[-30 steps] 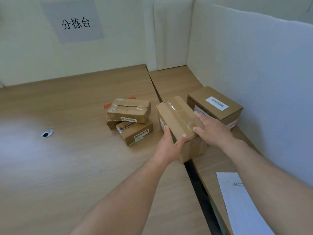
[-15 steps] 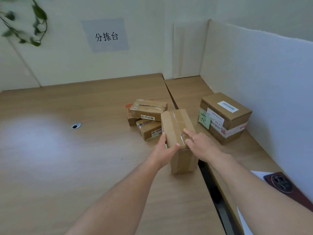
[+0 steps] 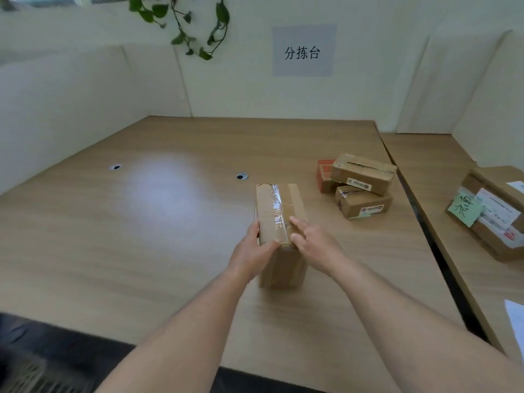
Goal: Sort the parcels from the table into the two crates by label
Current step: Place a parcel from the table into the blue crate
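Both forearms reach in from the near edge of the table (image 3: 141, 236). The left hand (image 3: 249, 252) grips the taped parcel (image 3: 272, 211) at its near left corner: the thumb is curled over the top edge and the fingers wrap the left side. The right hand (image 3: 317, 245) is laid on the near right of the parcel's top, its fingers nearly straight and spread, pressing rather than clasping.

The parcel sits between the two hands. It is a plain brown carton, longer than it is wide, with its long side running away from the fingers. A glossy clear tape strip, wrinkled, runs along the top. No label shows on the faces in view. Cannot tell whether its base touches the table.

Beyond the right fingertips and off to the right is a cluster of three small parcels. A lower carton (image 3: 363, 205) has a printed label, an upper carton (image 3: 363, 174) lies across it, and a red-printed box (image 3: 324, 177) is behind them on the left. Further right, on the adjoining table (image 3: 467, 265), a large parcel (image 3: 499, 222) carries a green note (image 3: 463, 208) with handwriting.

Beyond the left fingertips there is one cable hole (image 3: 241, 176). On the far wall hang a grey sign (image 3: 304, 51) and a trailing plant (image 3: 195, 21).
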The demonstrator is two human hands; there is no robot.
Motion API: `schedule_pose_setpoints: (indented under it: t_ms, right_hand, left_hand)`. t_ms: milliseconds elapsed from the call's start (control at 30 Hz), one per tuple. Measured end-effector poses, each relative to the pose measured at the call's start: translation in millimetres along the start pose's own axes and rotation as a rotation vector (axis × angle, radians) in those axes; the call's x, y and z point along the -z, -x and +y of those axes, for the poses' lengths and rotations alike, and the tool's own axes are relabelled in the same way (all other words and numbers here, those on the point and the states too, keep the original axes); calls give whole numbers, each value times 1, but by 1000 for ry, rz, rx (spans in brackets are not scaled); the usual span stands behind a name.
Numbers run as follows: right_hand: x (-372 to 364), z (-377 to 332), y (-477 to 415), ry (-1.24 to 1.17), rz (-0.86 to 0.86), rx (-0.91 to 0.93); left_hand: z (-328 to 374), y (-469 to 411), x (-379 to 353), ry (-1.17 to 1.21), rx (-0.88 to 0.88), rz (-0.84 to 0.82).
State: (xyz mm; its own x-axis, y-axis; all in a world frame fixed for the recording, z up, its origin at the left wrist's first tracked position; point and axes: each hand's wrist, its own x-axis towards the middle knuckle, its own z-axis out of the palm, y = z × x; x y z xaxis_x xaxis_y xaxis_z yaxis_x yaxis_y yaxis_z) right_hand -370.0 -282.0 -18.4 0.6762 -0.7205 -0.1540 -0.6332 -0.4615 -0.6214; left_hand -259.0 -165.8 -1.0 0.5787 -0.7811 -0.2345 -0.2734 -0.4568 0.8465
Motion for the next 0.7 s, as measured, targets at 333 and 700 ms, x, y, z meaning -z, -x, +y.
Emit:
schedule_pose_setpoints:
  t_ms: [333,700]
  right_hand:
    - [-56,-29,-24,-259,-85,16]
    - [-6,-22,-22,158,-18,-193]
  left_hand:
    - [-51,0,57,155,72,42]
    - [-32,-27,11,-182,114,119]
